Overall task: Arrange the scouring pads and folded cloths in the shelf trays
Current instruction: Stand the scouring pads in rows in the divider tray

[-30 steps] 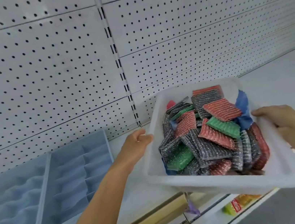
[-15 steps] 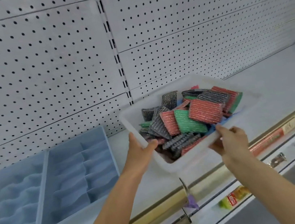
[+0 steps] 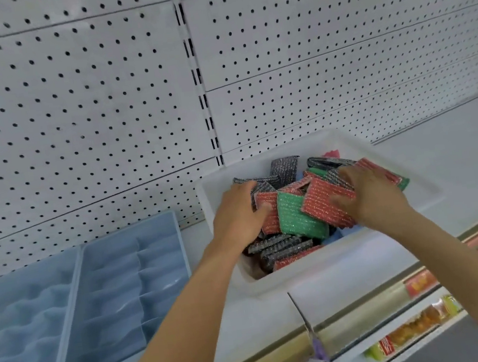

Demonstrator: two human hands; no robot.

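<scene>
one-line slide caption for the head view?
Both hands, left and right, reach into the white bin of scouring pads beside blue trays.

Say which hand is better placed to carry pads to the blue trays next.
Probably the left hand: it lies on the pads at the bin's left side, nearest the blue trays. The right hand is farther away.

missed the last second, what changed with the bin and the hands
The white bin was set down on the shelf. Left hand and right hand let go of its rim and now reach into the scouring pads. The blue trays stayed put.
</scene>
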